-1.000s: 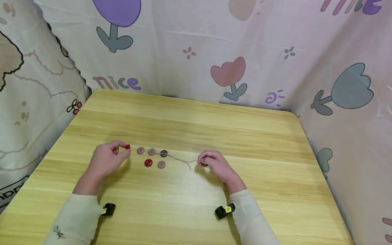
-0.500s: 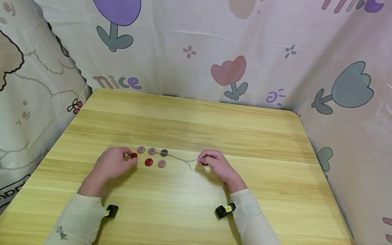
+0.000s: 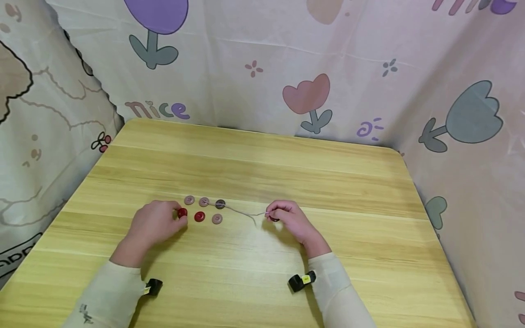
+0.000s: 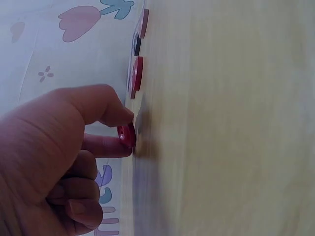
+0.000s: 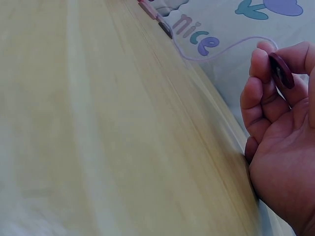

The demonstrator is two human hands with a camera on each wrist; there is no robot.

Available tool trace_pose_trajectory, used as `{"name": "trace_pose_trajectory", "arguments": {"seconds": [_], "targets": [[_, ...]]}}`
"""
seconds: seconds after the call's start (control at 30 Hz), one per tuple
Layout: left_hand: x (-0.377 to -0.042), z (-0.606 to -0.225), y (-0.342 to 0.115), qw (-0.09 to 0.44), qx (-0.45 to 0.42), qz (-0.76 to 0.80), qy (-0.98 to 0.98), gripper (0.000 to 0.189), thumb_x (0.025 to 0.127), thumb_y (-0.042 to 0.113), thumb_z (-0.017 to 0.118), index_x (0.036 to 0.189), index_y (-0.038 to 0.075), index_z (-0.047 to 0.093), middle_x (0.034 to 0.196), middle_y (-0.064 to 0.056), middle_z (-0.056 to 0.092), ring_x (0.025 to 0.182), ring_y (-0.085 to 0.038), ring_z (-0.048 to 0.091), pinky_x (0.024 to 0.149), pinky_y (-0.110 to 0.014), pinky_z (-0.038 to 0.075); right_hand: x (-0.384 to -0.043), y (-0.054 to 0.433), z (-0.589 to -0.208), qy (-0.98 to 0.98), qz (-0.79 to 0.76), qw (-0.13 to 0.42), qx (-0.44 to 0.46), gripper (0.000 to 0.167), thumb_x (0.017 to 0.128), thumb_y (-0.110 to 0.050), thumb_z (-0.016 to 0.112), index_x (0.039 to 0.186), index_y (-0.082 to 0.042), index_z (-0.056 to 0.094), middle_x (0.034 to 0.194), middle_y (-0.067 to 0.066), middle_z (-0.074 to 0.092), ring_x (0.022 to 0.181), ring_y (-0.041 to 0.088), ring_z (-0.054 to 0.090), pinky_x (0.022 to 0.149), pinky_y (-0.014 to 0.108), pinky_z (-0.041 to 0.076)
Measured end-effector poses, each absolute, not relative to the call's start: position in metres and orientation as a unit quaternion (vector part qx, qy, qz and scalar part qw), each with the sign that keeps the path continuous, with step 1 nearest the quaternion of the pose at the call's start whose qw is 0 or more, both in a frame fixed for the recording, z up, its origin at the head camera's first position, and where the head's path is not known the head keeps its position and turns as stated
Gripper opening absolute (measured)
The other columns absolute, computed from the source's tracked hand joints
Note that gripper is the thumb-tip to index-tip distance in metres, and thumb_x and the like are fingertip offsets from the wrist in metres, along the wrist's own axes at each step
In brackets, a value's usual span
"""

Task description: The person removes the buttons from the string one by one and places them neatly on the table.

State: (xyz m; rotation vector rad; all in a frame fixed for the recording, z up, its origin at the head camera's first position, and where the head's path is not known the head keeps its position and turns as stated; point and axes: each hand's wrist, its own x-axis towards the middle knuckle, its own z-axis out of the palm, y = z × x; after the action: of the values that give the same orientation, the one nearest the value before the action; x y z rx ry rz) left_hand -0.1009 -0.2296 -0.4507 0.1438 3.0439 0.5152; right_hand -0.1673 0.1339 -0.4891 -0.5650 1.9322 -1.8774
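My left hand pinches a red button between thumb and forefinger, low over the tabletop, left of the other buttons. Thumb and forefinger of my right hand hold a dark red button together with a thin string. From there the string runs left across a dark grey button to a mauve button. Another mauve button lies at the row's left end. In front of that row are a second red button and a further mauve button.
A wood-grain table carries everything, its far edge meeting a printed cloth that also hangs at both sides. Black wrist cameras sit at both cuffs, close above the tabletop.
My left hand has moved right and toward me with the red button, bringing it in front of the leftmost mauve button. The right hand and the string have stayed in place.
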Motion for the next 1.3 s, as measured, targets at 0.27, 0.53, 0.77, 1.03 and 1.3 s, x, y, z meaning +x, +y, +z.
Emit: {"name": "trace_pose_trajectory", "arguments": {"seconds": [0.27, 0.53, 0.77, 1.03, 1.3], "targets": [[-0.094, -0.456, -0.234, 0.012, 0.046, 0.176, 0.983, 0.022, 0.086, 0.024, 0.072, 0.097, 0.005, 0.074, 0.054, 0.005, 0.044, 0.048, -0.014, 0.038, 0.044, -0.032, 0.028, -0.166, 0.129, -0.489, 0.687, -0.67, 0.2, -0.199, 0.018, 0.091, 0.001, 0.051, 0.094, 0.009, 0.067, 0.088, 0.022, 0.065, 0.082, 0.021, 0.06, 0.077, 0.031, 0.048], [-0.089, -0.458, -0.237, 0.008, 0.034, 0.198, 0.98, 0.024, 0.087, 0.024, 0.074, 0.1, 0.005, 0.075, 0.052, 0.005, 0.04, 0.045, -0.014, 0.036, 0.044, -0.031, 0.027, -0.165, 0.124, -0.489, 0.683, -0.67, 0.203, -0.206, 0.019, 0.091, -0.001, 0.051, 0.093, 0.009, 0.067, 0.087, 0.021, 0.065, 0.081, 0.021, 0.06, 0.076, 0.031, 0.048], [-0.084, -0.458, -0.241, 0.019, 0.005, 0.221, 0.975, 0.035, 0.086, 0.029, 0.075, 0.11, 0.003, 0.073, 0.051, 0.005, 0.036, 0.044, -0.014, 0.034, 0.044, -0.031, 0.026, -0.164, 0.121, -0.49, 0.685, -0.669, 0.206, -0.205, 0.019, 0.091, -0.001, 0.051, 0.094, 0.009, 0.067, 0.086, 0.015, 0.066, 0.082, 0.021, 0.06, 0.076, 0.031, 0.048], [-0.083, -0.458, -0.245, 0.012, 0.006, 0.237, 0.972, 0.036, 0.086, 0.028, 0.076, 0.111, 0.002, 0.072, 0.052, 0.004, 0.042, 0.044, -0.015, 0.035, 0.046, -0.033, 0.028, -0.163, 0.119, -0.489, 0.692, -0.663, 0.204, -0.202, 0.019, 0.091, 0.0, 0.05, 0.093, 0.007, 0.067, 0.088, 0.02, 0.065, 0.083, 0.024, 0.06, 0.078, 0.031, 0.049], [-0.098, -0.463, -0.238, 0.012, 0.029, 0.246, 0.969, 0.034, 0.085, 0.027, 0.076, 0.109, 0.003, 0.073, 0.056, 0.004, 0.049, 0.045, -0.015, 0.037, 0.047, -0.033, 0.03, -0.162, 0.131, -0.485, 0.704, -0.657, 0.193, -0.191, 0.019, 0.093, 0.0, 0.051, 0.096, 0.007, 0.067, 0.093, 0.019, 0.066, 0.086, 0.026, 0.061, 0.081, 0.032, 0.05]]}}
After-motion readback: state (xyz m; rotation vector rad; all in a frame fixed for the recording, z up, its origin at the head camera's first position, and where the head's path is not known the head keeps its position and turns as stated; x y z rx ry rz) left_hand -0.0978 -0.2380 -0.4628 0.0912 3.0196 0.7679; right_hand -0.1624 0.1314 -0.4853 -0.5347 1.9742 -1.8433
